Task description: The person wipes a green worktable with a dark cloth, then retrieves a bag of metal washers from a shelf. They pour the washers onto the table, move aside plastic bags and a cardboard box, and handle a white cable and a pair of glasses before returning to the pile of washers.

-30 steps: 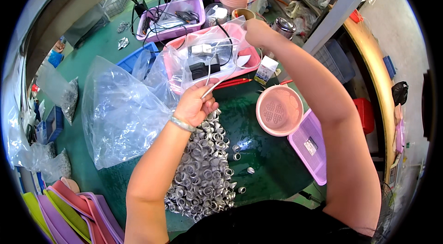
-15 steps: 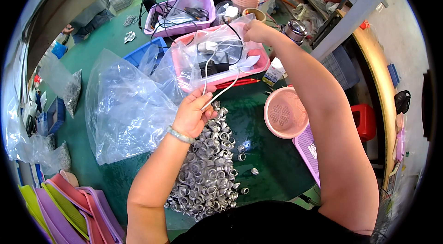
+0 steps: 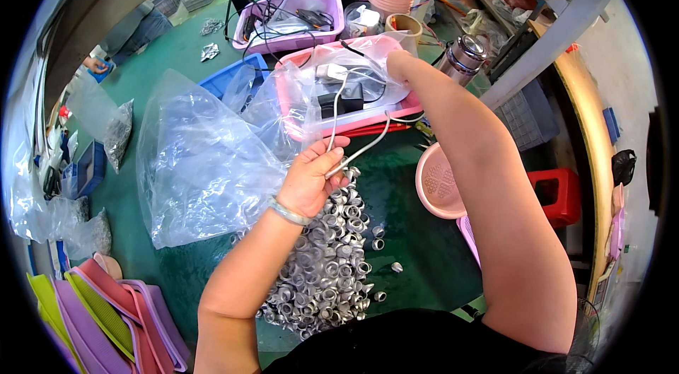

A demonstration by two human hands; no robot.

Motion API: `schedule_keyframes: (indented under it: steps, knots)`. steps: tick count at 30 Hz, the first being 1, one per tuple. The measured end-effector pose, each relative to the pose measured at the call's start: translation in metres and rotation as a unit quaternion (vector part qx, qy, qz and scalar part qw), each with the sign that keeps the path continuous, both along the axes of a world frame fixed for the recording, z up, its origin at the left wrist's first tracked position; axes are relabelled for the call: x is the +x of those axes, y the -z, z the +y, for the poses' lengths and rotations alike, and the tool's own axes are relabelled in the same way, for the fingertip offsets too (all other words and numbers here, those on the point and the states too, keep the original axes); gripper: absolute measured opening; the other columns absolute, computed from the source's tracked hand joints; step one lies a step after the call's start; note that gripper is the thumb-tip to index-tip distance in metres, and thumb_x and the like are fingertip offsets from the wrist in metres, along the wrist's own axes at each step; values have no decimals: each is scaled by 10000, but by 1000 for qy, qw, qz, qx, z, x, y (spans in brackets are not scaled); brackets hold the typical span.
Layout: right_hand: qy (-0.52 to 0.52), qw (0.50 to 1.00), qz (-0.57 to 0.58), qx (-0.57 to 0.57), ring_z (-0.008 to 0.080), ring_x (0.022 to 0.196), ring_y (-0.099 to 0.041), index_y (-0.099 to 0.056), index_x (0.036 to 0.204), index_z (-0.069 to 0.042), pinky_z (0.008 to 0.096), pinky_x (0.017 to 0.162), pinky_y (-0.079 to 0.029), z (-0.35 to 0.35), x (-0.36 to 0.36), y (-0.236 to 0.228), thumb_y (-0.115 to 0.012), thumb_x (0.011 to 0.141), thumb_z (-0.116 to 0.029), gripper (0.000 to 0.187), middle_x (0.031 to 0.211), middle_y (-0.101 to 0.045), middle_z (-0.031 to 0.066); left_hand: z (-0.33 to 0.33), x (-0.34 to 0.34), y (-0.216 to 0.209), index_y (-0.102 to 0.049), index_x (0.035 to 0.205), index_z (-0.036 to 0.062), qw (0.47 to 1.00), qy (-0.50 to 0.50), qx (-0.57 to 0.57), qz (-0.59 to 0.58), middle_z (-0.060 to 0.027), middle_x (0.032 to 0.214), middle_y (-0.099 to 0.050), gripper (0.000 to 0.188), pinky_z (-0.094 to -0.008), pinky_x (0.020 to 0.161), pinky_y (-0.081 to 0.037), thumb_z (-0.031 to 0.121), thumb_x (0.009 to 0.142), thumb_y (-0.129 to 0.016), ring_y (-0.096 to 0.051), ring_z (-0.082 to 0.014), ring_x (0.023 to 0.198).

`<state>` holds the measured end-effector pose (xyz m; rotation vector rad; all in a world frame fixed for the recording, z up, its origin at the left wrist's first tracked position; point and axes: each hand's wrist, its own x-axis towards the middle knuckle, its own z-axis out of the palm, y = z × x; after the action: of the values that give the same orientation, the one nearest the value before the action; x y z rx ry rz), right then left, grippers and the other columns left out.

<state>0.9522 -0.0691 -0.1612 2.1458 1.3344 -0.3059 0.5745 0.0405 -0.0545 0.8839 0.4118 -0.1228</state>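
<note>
My left hand (image 3: 315,177) is closed around a thin white cable (image 3: 359,153) just above a pile of small metal rings (image 3: 325,268) on the green table. The cable loops up from my fingers into a pink tray (image 3: 364,119) lined with clear plastic. In the tray lie a black adapter (image 3: 344,100) and a white adapter (image 3: 327,71). My right hand (image 3: 397,63) reaches over the tray's far right corner into the plastic liner. Its fingers are hidden there, so what they hold cannot be seen.
A big crumpled clear bag (image 3: 205,162) lies left of my hand. Behind are a blue tray (image 3: 233,73) and a purple tray of cables (image 3: 283,17). A pink round basket (image 3: 438,183), metal flask (image 3: 463,56) and red stool (image 3: 555,194) sit right; stacked coloured trays (image 3: 99,310) lower left.
My left hand keeps the white cable and has shifted slightly over the rings. My right hand stays at the pink tray. The view has tilted, so the tray sits lower in the picture.
</note>
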Motion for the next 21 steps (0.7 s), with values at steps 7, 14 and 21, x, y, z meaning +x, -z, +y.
schedule_keyframes:
  steps: [7,14,21]
  knots:
    - [219,958,57,175,294,841,-610,-637,872,-18,370,711,-488,8,-78,-61,-575,663,-56,220,909,-616,175,4,-5,0,-546,1012,56,999,2,-32,-31,21,683,-504,172,-233,525,-476,86,846,-511,-501,-62,524]
    - [146,961,19,234,312,806,-605,-638,799,-30,382,694,-484,1,-77,-52,-536,688,-90,163,852,-621,172,1,-4,2,-545,1026,59,999,2,-21,-30,32,716,-504,188,-233,537,-487,93,842,-526,-525,-67,567]
    - [119,957,4,263,313,801,-599,-642,789,-61,389,695,-478,-3,-84,-54,-530,700,-119,154,844,-618,160,0,-6,3,-544,1030,59,999,4,-23,-32,34,718,-502,190,-234,545,-493,95,844,-525,-543,-70,593]
